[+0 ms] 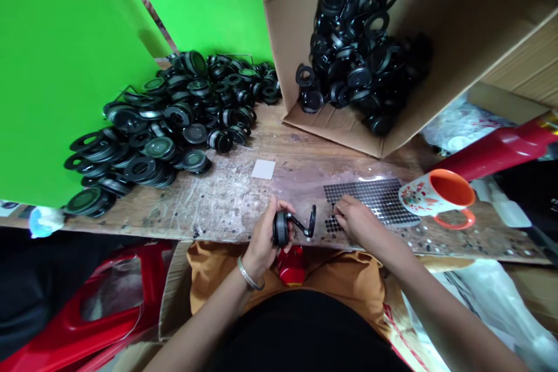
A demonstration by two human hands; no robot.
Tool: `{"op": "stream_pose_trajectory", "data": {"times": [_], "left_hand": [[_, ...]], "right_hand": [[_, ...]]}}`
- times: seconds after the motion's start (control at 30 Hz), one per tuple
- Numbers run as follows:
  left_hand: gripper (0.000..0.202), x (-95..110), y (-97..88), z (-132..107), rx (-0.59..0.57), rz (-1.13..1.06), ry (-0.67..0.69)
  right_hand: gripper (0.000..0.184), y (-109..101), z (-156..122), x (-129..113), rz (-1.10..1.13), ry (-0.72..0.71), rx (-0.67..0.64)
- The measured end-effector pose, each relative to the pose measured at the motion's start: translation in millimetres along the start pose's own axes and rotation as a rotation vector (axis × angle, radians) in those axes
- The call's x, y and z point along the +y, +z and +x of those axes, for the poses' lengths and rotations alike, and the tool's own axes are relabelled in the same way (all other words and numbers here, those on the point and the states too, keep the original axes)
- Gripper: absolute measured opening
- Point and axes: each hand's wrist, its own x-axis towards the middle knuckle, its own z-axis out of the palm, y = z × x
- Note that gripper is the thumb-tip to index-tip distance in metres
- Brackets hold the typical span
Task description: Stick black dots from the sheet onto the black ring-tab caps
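My left hand [264,236] is closed round a small black round part with a hinged ring arm [293,225], held at the near edge of the worn wooden bench [226,197]. A silver bangle sits on that wrist. My right hand [355,218] rests with fingers pinched on the near left corner of a clear sheet of small black dot stickers [375,199]. What the fingertips pinch is too small to name. A small white square [263,169] lies on the bench beyond both hands.
A heap of black round parts [174,122] covers the bench's left. A tipped cardboard box [436,58] holds more of them. An orange-lined mug [438,193] stands right of the sheet. A red cylinder [501,148] lies behind it. A red stool [87,319] is lower left.
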Motion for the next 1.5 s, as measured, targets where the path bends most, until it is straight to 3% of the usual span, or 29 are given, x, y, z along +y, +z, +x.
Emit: {"op": "stream_pose_trajectory", "data": {"times": [0.23,0.4,0.47,0.6,0.83,0.93,1.13,1.27,1.4,1.5], "left_hand": [[0.055,-4,-3.3,-1,0.04,0.028,0.034],[0.055,-8,-3.6,-3,0.063,0.149,0.07],[0.055,-10,-0.7,-3,0.073,0.219,0.12],[0.056,-12,7.0,-5,0.056,0.326,0.21],[0.053,-14,13.2,-9,0.044,0.425,0.322],[0.053,-16,14.8,-8,0.025,0.363,0.27],[0.056,-21,16.1,-7,-0.031,0.085,-0.031],[0.055,-17,12.3,-8,-0.067,0.133,-0.058],[0.057,-6,6.8,-6,-0.059,0.135,-0.058],[0.056,-1,5.8,-3,-0.025,0.117,-0.019]], "right_hand": [[0.013,-1,-4,-8,-0.068,0.034,0.031],[0.011,-27,-11,-45,0.234,-0.031,0.329],[0.01,-34,-11,-66,0.358,-0.092,0.384],[0.011,-31,-6,-91,0.397,-0.133,0.33],[0.011,-22,-5,-90,0.35,-0.116,0.294],[0.012,-22,-9,-91,0.291,-0.146,0.332],[0.028,-10,-30,-98,0.133,-0.336,0.442],[0.03,-14,-39,-86,0.199,-0.313,0.401],[0.016,-24,-35,-43,0.293,-0.032,0.428],[0.014,-16,-30,-12,0.222,0.083,0.304]]}}
